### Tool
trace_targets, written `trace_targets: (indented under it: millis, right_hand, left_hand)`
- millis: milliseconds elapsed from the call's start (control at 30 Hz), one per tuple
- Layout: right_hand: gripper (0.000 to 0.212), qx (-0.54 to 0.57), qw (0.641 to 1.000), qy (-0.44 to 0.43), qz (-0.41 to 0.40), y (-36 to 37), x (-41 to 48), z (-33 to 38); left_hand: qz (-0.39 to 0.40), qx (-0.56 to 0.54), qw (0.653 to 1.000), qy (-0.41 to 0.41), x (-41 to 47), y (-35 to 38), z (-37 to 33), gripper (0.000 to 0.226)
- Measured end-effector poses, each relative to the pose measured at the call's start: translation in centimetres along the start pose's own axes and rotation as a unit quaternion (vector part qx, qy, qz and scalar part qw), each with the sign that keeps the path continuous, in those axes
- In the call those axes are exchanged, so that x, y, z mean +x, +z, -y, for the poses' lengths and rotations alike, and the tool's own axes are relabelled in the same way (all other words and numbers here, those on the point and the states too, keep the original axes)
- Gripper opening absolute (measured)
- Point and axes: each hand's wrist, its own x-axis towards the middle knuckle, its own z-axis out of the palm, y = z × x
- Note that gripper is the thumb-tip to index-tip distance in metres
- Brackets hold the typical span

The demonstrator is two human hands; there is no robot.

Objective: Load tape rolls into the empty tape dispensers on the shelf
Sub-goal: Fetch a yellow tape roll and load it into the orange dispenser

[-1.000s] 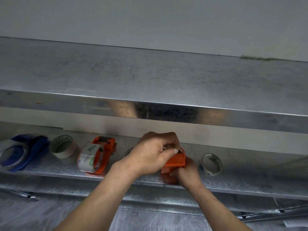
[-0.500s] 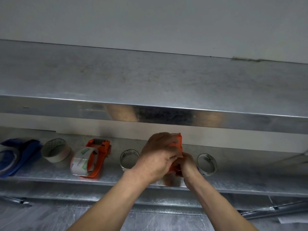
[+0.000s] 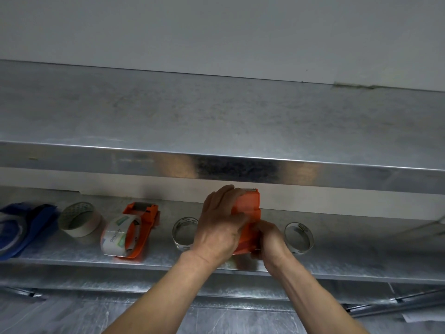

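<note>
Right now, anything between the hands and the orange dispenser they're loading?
Nothing visible. Both hands are already on the orange dispenser: the left hand wraps its left side, the right hand grips its lower end. The clear tape rolls and lie on the shelf to either side, apart from it.

Lower shelf [image 3: 72,255], left to right: dispenser [image 3: 21,227], tape roll [image 3: 80,219], loaded dispenser [image 3: 134,229], roll [image 3: 184,233], dispenser in hands [image 3: 249,219], another roll [image 3: 298,237].

Galvanised sheet-metal shelf [image 3: 72,255]: mottled, dull sheen; orange plastic tape dispenser [image 3: 249,213]: smooth, matt; clear glossy tape roll [image 3: 298,238]; beige matt paper-tape roll [image 3: 79,221]
</note>
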Motion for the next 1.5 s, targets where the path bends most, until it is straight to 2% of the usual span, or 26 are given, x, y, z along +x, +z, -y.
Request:
trace_targets:
  millis: [100,233,467,600,633,700,767,833,900,967,1033,1100,1167,1233,1333,1400,1500]
  right_hand:
    - [0.029,0.042,0.999,-0.008,0.018,0.0,-0.2,0.0]
    - [0.056,0.056,0.996,-0.037,0.051,-0.1,-0.3,-0.1]
    - [0.042,0.017,0.998,-0.049,0.021,0.4,-0.9,0.3]
    - [0.041,-0.006,0.998,-0.061,0.008,0.5,-1.2,0.0]
    - [0.042,-0.008,0.998,-0.065,0.005,0.5,-1.2,0.1]
    - [0.046,-0.008,0.997,-0.070,-0.009,0.5,-1.2,0.2]
    - [0.049,-0.020,0.997,-0.073,-0.024,0.2,-1.0,0.4]
    - [0.050,-0.024,0.996,-0.075,-0.032,-0.2,-0.7,0.6]
    - [0.052,-0.023,0.996,-0.078,-0.039,-0.4,-0.7,0.8]
    - [0.053,-0.023,0.995,-0.080,-0.053,-0.4,-0.7,0.9]
    - [0.055,-0.015,0.995,-0.082,-0.061,-0.2,-0.6,1.0]
    - [0.058,0.002,0.996,-0.080,-0.049,-0.1,-0.5,0.9]
    - [0.054,0.023,0.996,-0.080,-0.034,-0.1,-0.4,0.9]
    - [0.044,0.049,0.995,-0.084,-0.036,-0.2,-0.2,1.0]
    - [0.022,0.051,0.991,-0.096,-0.081,-0.6,0.2,1.0]
    - [0.008,0.044,0.982,-0.140,-0.119,-0.7,0.3,1.0]
    - [0.009,0.009,0.959,-0.230,-0.168,-0.6,-0.1,1.3]
  left_hand:
    - [-0.013,0.000,1.000,-0.001,0.0,0.1,0.0,0.010]
    - [-0.022,0.003,1.000,-0.005,-0.4,0.3,0.3,0.007]
    - [-0.044,-0.024,0.999,-0.019,-1.2,1.5,1.3,0.005]
    - [-0.022,-0.108,0.990,-0.087,-1.6,1.8,1.7,0.033]
    - [-0.021,-0.132,0.987,-0.087,-1.7,1.8,1.9,0.033]
    - [-0.042,-0.166,0.983,-0.063,-1.8,1.7,2.0,0.021]
    - [-0.060,-0.199,0.974,-0.090,-1.9,1.3,1.9,0.016]
    - [-0.067,-0.264,0.943,-0.188,-1.8,0.8,1.6,0.030]
    - [-0.044,-0.357,0.872,-0.331,-1.3,0.6,1.6,0.044]
    - [0.008,-0.420,0.800,-0.429,-0.8,0.9,2.1,0.041]
    - [0.073,-0.497,0.719,-0.480,-0.8,1.5,2.6,0.034]
    - [0.112,-0.586,0.634,-0.492,-1.3,2.1,2.7,0.034]
    - [0.109,-0.646,0.582,-0.481,-1.9,2.4,2.6,0.035]
    - [0.084,-0.665,0.574,-0.470,-2.4,2.5,2.7,0.025]
    - [0.080,-0.669,0.589,-0.446,-3.0,2.6,3.1,0.030]
    - [0.075,-0.664,0.595,-0.447,-3.3,2.2,3.2,0.032]
    - [0.075,-0.651,0.604,-0.454,-3.6,1.8,2.9,0.032]
